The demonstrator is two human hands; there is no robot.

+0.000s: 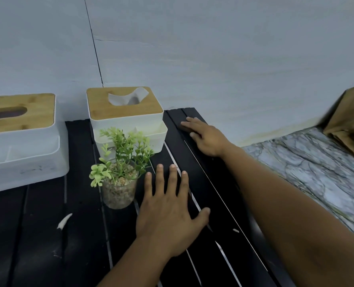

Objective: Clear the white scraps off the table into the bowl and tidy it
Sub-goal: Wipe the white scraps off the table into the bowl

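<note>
We take the potted plant as our landmark. Our left hand lies flat just right of it, fingers spread, holding nothing. The larger white scrap lies below-left of the plant, its long axis slanting up-right (nearer this hand). Our right hand, flat beyond, grips nothing. No bowl shows.

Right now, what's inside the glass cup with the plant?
The clear glass cup holds small gravel-like pebbles, with green leafy stems rising out of them. Whether roots or a base sit under the pebbles cannot be seen; the gravel covers that.
</note>
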